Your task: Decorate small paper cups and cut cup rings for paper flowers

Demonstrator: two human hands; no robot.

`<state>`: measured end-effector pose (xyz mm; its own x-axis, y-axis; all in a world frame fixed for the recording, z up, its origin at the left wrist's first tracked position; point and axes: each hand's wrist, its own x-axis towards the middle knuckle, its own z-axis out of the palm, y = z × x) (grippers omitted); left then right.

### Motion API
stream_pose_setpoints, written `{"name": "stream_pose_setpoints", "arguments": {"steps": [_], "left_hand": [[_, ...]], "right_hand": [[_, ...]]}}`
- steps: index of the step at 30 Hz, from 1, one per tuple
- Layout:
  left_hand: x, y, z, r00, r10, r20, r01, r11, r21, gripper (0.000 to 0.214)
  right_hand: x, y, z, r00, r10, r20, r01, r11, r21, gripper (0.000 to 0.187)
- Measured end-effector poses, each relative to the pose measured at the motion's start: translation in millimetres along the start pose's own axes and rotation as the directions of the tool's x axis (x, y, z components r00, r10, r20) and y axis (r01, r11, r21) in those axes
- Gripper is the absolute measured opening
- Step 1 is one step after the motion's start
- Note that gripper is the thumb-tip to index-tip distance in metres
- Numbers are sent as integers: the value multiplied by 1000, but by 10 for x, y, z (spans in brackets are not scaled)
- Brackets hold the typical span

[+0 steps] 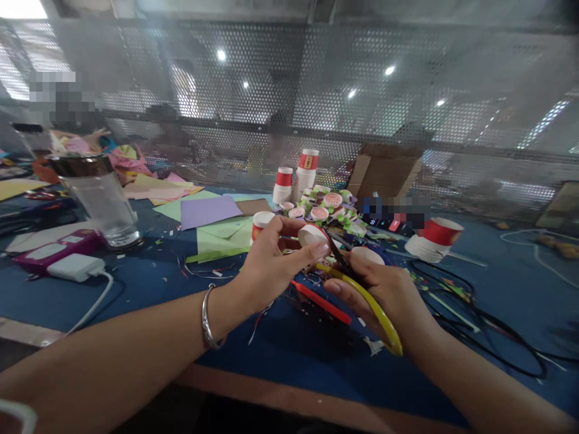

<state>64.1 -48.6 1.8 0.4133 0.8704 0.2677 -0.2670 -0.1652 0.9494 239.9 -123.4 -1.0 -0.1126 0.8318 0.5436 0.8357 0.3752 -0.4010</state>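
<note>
My left hand, a silver bangle at its wrist, pinches a white round paper cup base between thumb and fingers. In my right hand is a pair of scissors with a yellow handle; their dark blades touch or lie close to the edge of the cup base. A red paper cup stands just behind my left hand. Below both hands lies a red-handled tool, its other end too dark to make out. Another pale round piece shows partly behind my right fingers.
Behind my hands are a pile of decorated paper rounds and stacked paper cups. More cups stand right, near black cables. Coloured paper, a glass tumbler and a purple power strip occupy the left.
</note>
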Motion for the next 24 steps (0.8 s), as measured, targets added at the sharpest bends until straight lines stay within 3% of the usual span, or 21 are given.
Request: {"name": "stream_pose_setpoints", "arguments": {"steps": [10,24], "left_hand": [[24,-26,-2,1000,-26,-9,26,1000,2,46],[9,-30,-3,1000,-6,-10,6,1000,26,43]], "right_hand": [[-16,4,-11,996,74,43,-74,997,6,43],[-14,8,8,1000,20,-16,-20,999,-50,55]]}}
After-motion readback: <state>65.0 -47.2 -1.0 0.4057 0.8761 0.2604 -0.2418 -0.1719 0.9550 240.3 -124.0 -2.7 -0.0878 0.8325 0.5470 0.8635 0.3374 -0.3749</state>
